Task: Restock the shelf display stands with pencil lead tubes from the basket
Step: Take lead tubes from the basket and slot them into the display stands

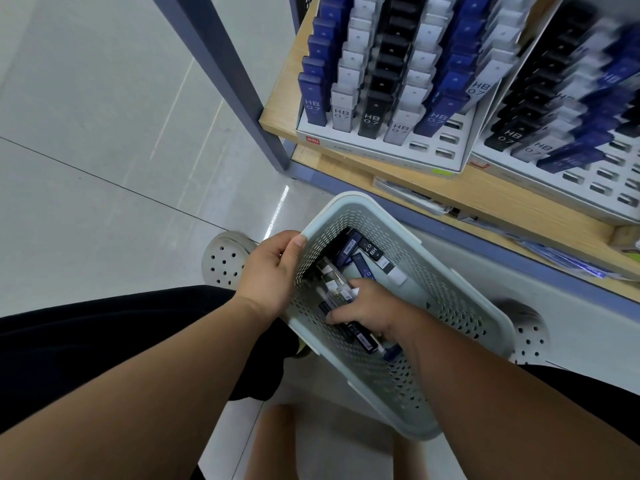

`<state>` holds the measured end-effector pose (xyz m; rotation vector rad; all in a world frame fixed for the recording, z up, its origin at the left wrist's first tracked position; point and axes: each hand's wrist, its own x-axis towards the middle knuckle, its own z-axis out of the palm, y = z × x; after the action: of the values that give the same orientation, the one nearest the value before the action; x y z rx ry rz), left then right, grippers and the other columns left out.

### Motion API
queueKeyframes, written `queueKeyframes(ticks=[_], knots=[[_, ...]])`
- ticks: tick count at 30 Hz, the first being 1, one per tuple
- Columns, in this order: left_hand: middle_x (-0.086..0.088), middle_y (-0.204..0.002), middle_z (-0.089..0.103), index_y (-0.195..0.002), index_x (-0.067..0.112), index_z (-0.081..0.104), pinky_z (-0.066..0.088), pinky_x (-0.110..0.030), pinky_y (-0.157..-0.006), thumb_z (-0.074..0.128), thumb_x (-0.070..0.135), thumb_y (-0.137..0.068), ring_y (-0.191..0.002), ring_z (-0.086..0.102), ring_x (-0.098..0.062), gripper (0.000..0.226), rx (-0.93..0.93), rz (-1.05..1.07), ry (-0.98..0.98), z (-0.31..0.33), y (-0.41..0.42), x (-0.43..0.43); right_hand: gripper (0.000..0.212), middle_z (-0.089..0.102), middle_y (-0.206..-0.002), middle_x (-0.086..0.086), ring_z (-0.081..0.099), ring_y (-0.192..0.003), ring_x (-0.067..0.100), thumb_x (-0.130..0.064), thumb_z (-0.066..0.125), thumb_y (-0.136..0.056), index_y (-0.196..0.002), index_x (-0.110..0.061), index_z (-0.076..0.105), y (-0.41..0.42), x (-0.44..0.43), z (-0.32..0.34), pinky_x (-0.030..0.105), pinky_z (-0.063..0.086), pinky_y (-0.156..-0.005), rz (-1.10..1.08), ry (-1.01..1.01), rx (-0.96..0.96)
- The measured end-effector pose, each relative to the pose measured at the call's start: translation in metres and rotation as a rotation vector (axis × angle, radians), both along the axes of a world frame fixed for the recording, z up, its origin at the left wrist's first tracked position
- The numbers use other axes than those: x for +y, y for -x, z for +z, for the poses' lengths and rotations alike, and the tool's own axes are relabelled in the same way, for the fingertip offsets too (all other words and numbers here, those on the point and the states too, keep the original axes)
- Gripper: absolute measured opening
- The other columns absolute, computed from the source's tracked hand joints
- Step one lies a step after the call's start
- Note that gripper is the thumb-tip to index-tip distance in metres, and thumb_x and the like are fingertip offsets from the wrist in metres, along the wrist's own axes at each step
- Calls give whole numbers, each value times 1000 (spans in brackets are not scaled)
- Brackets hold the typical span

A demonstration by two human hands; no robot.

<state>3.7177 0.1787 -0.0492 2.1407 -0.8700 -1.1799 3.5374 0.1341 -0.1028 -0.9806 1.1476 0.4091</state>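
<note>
Pick from basket, mid-grab
Left grip [273, 268] held tilted basket [450, 306] by rim; right grip [363, 306] curled on lead tubes [372, 251] inside, prob. several. Risk: loose bundle could slip before reaching display stand [381, 147]; more tilt could spill stock.

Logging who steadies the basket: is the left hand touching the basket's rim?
Touching. The head view shows the left hand gripping the basket at a corner, with the thumb lying on the rim and no gap visible.
</note>
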Motion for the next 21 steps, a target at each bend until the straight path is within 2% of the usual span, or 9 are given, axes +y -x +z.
queueKeyframes(ticks=[3,6,7,9,12,15,17,19,21], knots=[[5,-86,64,-93,31,65,40,-20,-69,44,40,-104,-81,55,-7,25,-1,5,-16,0,0,1,115,72,-121,4,70,-107,25,-55,99,-30,-132,-20,60,13,5,-18,49,55,-99,-36,-2,-17],[4,-84,63,-92,33,65,39,-22,-68,45,40,-103,-80,55,-9,25,0,13,-17,2,-1,-1,122,66,-132,9,66,-116,28,-58,98,-30,-137,-17,55,17,3,1,51,51,-104,-118,0,-19],[4,-84,64,-93,33,66,40,-22,-67,45,40,-103,-79,55,-9,25,-3,14,-28,2,-2,-1,111,67,-129,10,67,-114,29,-51,99,-37,-134,-16,56,16,1,15,51,51,-103,-159,2,-21],[6,-81,63,-93,32,68,40,-23,-66,49,42,-101,-77,54,-10,23,5,32,-47,3,-2,-2,66,72,-116,14,71,-104,30,-28,94,-64,-120,-15,62,17,-2,37,48,55,-97,-266,7,-42],[6,-83,62,-96,32,68,39,-25,-62,58,48,-95,-74,56,-15,18,-20,110,-92,11,-1,-4,20,75,-90,14,73,-77,27,-2,76,-84,-102,-8,69,20,-2,58,39,60,-73,-460,-1,-128],[4,-99,58,-105,26,64,39,-28,-74,60,51,-92,-85,56,-16,29,-321,90,-53,30,1,-2,10,73,-79,14,70,-68,27,1,69,-89,-96,-5,70,18,-4,80,37,59,-66,-598,10,-170],[3,-96,57,-98,23,64,37,-29,-76,57,41,-94,-86,54,-16,20,-436,9,68,48,6,-1,9,72,-81,14,69,-69,25,-1,67,-91,-99,-3,70,15,-6,96,37,59,-69,-677,19,-194],[2,-87,61,-89,20,65,37,-29,-69,53,28,-94,-80,54,-18,15,-410,-88,112,65,15,-2,8,70,-80,13,68,-67,24,-2,63,-94,-100,-2,68,13,-10,114,36,59,-68,-744,33,-249],[-1,-80,65,-85,19,67,40,-25,-57,50,17,-93,-71,56,-18,19,-135,-82,34,80,27,-6,7,69,-79,15,67,-67,26,-4,62,-95,-99,0,66,13,-15,133,37,60,-66,-829,34,-310]])
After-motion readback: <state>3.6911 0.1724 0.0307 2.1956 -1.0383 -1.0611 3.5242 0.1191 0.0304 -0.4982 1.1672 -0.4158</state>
